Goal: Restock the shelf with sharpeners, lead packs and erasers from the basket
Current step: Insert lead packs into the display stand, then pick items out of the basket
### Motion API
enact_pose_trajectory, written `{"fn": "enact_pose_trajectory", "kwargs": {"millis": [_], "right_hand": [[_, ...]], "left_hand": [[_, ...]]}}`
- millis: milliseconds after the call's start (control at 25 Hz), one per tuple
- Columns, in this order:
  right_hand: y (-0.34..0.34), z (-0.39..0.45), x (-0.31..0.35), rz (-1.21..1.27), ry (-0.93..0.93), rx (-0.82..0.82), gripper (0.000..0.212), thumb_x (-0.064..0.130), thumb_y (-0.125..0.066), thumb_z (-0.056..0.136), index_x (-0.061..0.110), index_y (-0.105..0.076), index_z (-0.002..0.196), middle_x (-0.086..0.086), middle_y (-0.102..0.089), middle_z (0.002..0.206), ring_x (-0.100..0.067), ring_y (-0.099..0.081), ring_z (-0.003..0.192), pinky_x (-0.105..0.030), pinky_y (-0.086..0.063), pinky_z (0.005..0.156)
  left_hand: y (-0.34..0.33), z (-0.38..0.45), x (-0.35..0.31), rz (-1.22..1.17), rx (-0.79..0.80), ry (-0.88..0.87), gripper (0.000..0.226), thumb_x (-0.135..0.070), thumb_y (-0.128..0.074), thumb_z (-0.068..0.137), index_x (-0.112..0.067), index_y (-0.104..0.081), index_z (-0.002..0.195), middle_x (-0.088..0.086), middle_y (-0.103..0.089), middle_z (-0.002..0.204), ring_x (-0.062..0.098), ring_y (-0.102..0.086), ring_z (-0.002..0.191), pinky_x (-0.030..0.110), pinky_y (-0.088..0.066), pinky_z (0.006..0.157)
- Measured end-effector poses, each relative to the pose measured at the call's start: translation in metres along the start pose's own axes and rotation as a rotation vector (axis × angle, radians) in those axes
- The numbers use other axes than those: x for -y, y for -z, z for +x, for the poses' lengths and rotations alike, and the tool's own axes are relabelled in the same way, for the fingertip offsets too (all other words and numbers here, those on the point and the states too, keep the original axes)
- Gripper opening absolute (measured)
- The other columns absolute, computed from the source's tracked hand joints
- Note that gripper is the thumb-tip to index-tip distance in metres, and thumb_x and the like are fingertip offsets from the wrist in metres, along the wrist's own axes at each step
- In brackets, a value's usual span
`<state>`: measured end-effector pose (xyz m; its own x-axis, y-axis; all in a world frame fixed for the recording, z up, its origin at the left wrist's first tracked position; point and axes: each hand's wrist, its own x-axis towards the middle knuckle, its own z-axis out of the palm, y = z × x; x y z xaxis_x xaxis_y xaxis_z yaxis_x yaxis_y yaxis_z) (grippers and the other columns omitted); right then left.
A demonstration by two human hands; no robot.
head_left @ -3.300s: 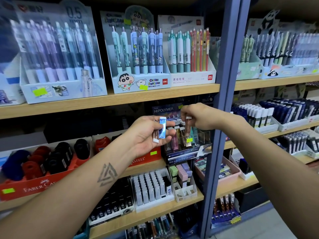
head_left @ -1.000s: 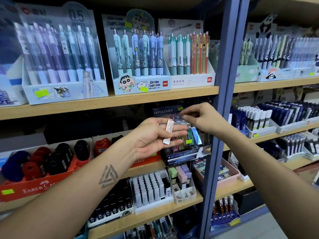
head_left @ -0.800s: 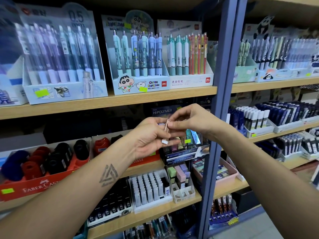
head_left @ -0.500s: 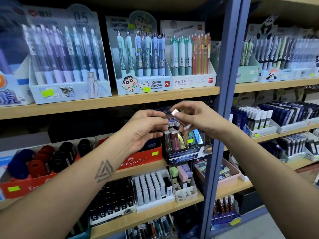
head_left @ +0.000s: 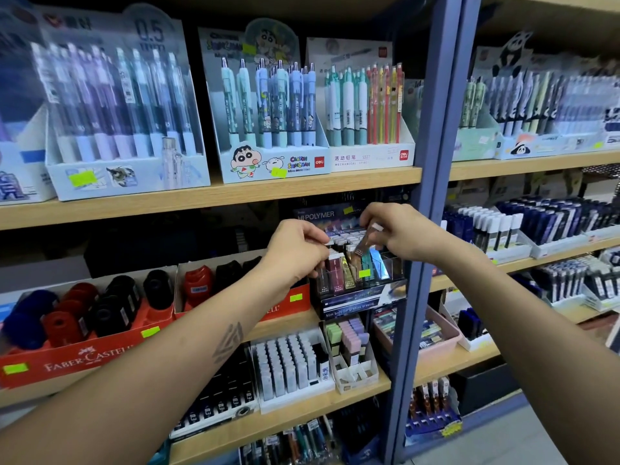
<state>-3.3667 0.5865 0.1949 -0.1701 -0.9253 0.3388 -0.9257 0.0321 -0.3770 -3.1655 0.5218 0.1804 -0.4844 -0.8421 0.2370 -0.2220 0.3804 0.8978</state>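
while pinching, right hand (head_left: 399, 234) holds, seemingly, lead pack (head_left: 364, 242).

Wooden shelves (head_left: 214, 199) on blue-grey uprights (head_left: 432, 162); grey floor (head_left: 496, 441).

One head-worn wide-angle view — close to the shelf (head_left: 208, 196), facing forward and slightly down, both forearms entering from 7 and 5 o'clock.

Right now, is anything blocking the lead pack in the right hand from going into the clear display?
Nothing visible does. The right hand pinches the lead pack tilted just above the clear display; the left hand sits beside it.
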Motion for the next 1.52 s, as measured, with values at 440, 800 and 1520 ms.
{"fn": "enact_pose_trajectory", "kwargs": {"millis": [440,800,1520], "right_hand": [[-0.024,0.011,0.007,-0.289,0.13,0.064,0.027,0.011,-0.077,0.084,0.017,-0.064,0.107,0.004,-0.055,0.109,-0.022,-0.058,0.096,-0.041,-0.052,0.084],[-0.032,-0.009,0.038,-0.215,0.229,-0.155,0.013,0.015,-0.061,0.089,0.021,-0.063,0.1,0.004,-0.056,0.1,-0.022,-0.057,0.089,-0.041,-0.051,0.073],[-0.386,-0.173,0.13,-0.102,0.129,0.643,0.012,0.017,-0.06,0.081,0.016,-0.064,0.093,-0.016,-0.069,0.101,-0.032,-0.066,0.095,-0.036,-0.051,0.072]], "left_hand": [[-0.004,0.001,0.018,0.792,0.138,-0.374,0.055,0.002,-0.047,0.087,-0.013,-0.058,0.139,0.001,-0.054,0.143,0.02,-0.042,0.131,0.029,-0.032,0.112],[0.015,-0.024,0.02,0.685,-0.008,-0.39,0.047,0.003,-0.048,0.087,-0.014,-0.062,0.128,-0.001,-0.057,0.125,0.018,-0.047,0.119,0.021,-0.035,0.098],[0.047,-0.224,0.328,0.816,0.412,0.302,0.013,-0.004,-0.056,0.082,-0.013,-0.047,0.086,0.015,-0.062,0.092,0.034,-0.064,0.091,0.036,-0.047,0.066]]}}
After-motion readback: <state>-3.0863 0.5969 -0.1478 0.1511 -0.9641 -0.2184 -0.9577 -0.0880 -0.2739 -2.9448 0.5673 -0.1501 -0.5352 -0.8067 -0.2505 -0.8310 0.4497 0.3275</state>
